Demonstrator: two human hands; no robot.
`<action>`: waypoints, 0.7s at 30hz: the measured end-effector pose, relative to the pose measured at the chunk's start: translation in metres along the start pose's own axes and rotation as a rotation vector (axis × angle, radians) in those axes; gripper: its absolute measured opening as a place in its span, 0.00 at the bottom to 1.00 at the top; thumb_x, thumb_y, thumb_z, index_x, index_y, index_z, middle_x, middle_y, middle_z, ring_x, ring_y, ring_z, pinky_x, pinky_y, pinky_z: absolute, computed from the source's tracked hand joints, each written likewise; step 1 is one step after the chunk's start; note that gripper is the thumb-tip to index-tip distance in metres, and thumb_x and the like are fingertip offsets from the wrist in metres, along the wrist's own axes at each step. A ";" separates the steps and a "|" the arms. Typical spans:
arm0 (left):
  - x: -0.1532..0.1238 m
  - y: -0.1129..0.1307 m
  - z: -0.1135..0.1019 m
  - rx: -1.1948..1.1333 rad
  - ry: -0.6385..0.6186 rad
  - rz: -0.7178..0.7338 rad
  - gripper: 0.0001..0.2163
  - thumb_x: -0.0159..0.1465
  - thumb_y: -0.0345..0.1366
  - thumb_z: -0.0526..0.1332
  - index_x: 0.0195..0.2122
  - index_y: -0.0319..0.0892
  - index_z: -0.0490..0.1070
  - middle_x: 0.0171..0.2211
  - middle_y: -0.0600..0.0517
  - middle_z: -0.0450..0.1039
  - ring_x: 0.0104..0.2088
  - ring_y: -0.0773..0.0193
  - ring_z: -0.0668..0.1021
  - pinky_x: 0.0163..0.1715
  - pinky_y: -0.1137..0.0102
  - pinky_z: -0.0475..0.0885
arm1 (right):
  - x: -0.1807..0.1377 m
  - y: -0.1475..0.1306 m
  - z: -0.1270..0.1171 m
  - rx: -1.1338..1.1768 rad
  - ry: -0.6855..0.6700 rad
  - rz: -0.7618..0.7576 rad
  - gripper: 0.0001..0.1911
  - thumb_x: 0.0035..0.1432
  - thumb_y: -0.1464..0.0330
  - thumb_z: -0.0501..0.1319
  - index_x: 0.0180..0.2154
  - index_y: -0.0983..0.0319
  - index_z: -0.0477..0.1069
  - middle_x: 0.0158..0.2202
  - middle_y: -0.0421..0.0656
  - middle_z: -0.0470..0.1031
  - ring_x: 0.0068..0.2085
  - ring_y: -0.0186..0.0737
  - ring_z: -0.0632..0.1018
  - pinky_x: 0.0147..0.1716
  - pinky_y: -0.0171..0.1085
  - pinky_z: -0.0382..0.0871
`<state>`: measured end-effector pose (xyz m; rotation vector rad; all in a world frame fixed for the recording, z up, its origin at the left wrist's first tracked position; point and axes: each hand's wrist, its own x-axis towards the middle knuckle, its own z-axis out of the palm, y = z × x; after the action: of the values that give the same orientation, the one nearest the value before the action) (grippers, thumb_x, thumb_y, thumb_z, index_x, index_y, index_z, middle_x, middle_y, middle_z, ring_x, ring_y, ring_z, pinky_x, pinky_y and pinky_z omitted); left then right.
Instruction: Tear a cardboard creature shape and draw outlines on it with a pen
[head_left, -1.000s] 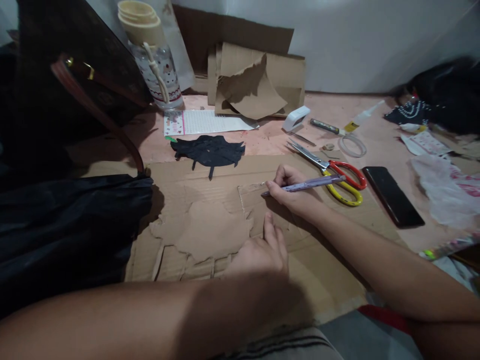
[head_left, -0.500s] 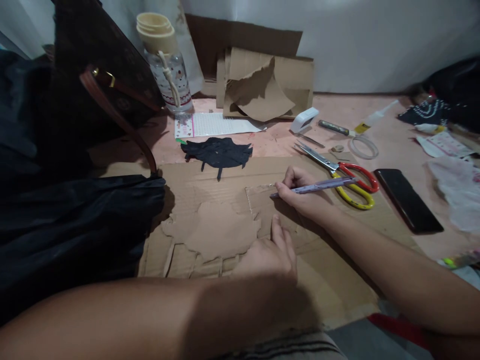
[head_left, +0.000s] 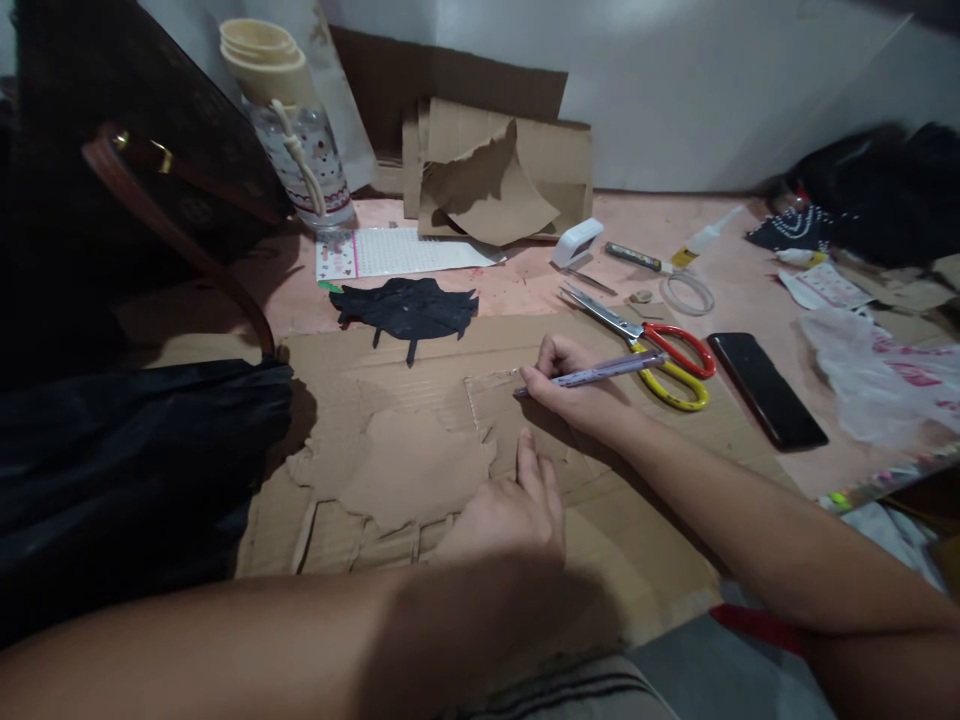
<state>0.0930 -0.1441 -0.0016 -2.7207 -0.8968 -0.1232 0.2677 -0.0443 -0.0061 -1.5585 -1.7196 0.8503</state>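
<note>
In my right hand (head_left: 570, 385) is a purple pen (head_left: 611, 370), gripped between thumb and fingers. Its tip touches or hovers just over a small straight-edged cardboard piece (head_left: 499, 405); I cannot tell which. My left hand (head_left: 514, 510) lies flat with fingers stretched out, pressing on that piece close to the pen. To its left is a cardboard cutout (head_left: 420, 465) with an irregular, jagged outline and thin strips along its lower side, partly hidden by my left hand and arm. Everything here rests on a large cardboard sheet (head_left: 652, 520).
Beyond my hands lie a black jagged cutout (head_left: 405, 308), scissors (head_left: 637, 335) with red and yellow handles, and a phone (head_left: 766, 390). A bottle (head_left: 289, 140), folded cardboard (head_left: 510, 180) and a white plastic bag (head_left: 885, 370) stand or lie farther out. Black fabric (head_left: 135, 450) borders the left.
The camera view has turned slightly right, so everything sits farther left in the picture. Both hands keep nearly the same pose, and the pen stays in my right hand.
</note>
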 end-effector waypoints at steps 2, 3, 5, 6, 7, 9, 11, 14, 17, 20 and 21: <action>-0.001 -0.001 0.001 0.005 -0.005 0.013 0.21 0.68 0.28 0.56 0.61 0.29 0.73 0.57 0.24 0.72 0.19 0.66 0.74 0.18 0.70 0.67 | 0.000 0.002 0.000 0.022 -0.011 0.006 0.16 0.58 0.60 0.62 0.26 0.57 0.58 0.23 0.35 0.63 0.26 0.35 0.66 0.25 0.35 0.57; -0.001 -0.001 0.001 0.007 -0.009 0.018 0.21 0.68 0.28 0.56 0.61 0.29 0.73 0.57 0.24 0.72 0.19 0.66 0.74 0.18 0.70 0.67 | 0.001 0.003 0.001 0.034 -0.012 0.008 0.16 0.58 0.60 0.63 0.26 0.57 0.58 0.23 0.35 0.63 0.26 0.35 0.66 0.25 0.35 0.57; -0.001 -0.001 0.003 0.011 -0.009 0.026 0.21 0.68 0.28 0.56 0.61 0.29 0.73 0.58 0.24 0.72 0.21 0.64 0.77 0.19 0.69 0.68 | 0.001 0.003 0.000 0.052 -0.008 0.008 0.16 0.58 0.61 0.63 0.26 0.57 0.58 0.23 0.35 0.63 0.26 0.35 0.66 0.25 0.35 0.58; -0.001 -0.002 0.003 0.011 -0.010 0.023 0.21 0.68 0.28 0.56 0.61 0.29 0.73 0.58 0.24 0.71 0.23 0.62 0.79 0.20 0.69 0.70 | 0.002 0.003 -0.001 0.066 -0.006 0.012 0.16 0.58 0.61 0.63 0.26 0.57 0.58 0.23 0.35 0.62 0.26 0.35 0.66 0.25 0.34 0.57; 0.000 -0.003 0.002 0.008 -0.011 0.019 0.21 0.68 0.28 0.56 0.61 0.30 0.73 0.58 0.25 0.72 0.26 0.60 0.80 0.22 0.69 0.71 | 0.003 0.003 -0.001 0.084 -0.005 0.023 0.16 0.59 0.60 0.63 0.27 0.57 0.58 0.22 0.35 0.62 0.25 0.34 0.65 0.24 0.34 0.56; 0.000 -0.007 -0.004 -0.006 -0.015 0.031 0.20 0.68 0.29 0.57 0.59 0.31 0.75 0.57 0.27 0.73 0.32 0.56 0.83 0.25 0.68 0.74 | 0.004 0.002 -0.002 0.124 -0.008 0.053 0.17 0.59 0.60 0.63 0.27 0.56 0.57 0.21 0.34 0.62 0.23 0.34 0.64 0.23 0.34 0.55; -0.001 -0.012 -0.015 -0.009 -0.016 0.045 0.19 0.68 0.30 0.57 0.58 0.31 0.76 0.56 0.29 0.75 0.37 0.53 0.84 0.31 0.65 0.77 | 0.005 0.002 -0.003 0.163 -0.017 0.071 0.17 0.60 0.59 0.64 0.27 0.56 0.57 0.21 0.34 0.63 0.23 0.34 0.65 0.22 0.34 0.56; -0.009 -0.021 -0.037 0.014 -0.059 0.020 0.21 0.66 0.28 0.58 0.59 0.27 0.75 0.57 0.28 0.75 0.43 0.49 0.84 0.39 0.60 0.80 | 0.005 0.004 -0.002 0.238 -0.021 0.040 0.18 0.59 0.58 0.65 0.27 0.57 0.58 0.21 0.33 0.64 0.22 0.33 0.65 0.23 0.34 0.58; -0.024 -0.030 -0.050 0.042 -0.206 -0.044 0.23 0.64 0.29 0.61 0.59 0.24 0.74 0.57 0.23 0.73 0.46 0.41 0.84 0.39 0.56 0.82 | 0.005 0.005 0.000 0.325 -0.016 0.029 0.18 0.60 0.58 0.66 0.28 0.57 0.59 0.21 0.32 0.64 0.22 0.33 0.67 0.25 0.34 0.61; -0.042 -0.037 -0.047 0.078 -0.379 -0.165 0.27 0.63 0.27 0.62 0.65 0.27 0.68 0.62 0.23 0.66 0.55 0.34 0.80 0.41 0.53 0.82 | 0.005 0.004 0.000 0.351 -0.028 0.041 0.18 0.60 0.59 0.66 0.28 0.57 0.59 0.20 0.32 0.64 0.22 0.33 0.68 0.25 0.34 0.61; -0.047 -0.039 -0.044 0.086 -0.432 -0.191 0.29 0.63 0.25 0.61 0.67 0.29 0.65 0.65 0.23 0.62 0.58 0.33 0.78 0.42 0.54 0.82 | 0.005 0.004 0.000 0.346 -0.028 0.036 0.18 0.60 0.59 0.66 0.28 0.57 0.59 0.20 0.32 0.64 0.22 0.33 0.68 0.24 0.34 0.60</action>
<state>0.0318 -0.1534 0.0413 -2.6186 -1.2423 0.4729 0.2693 -0.0389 -0.0091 -1.3510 -1.4725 1.1257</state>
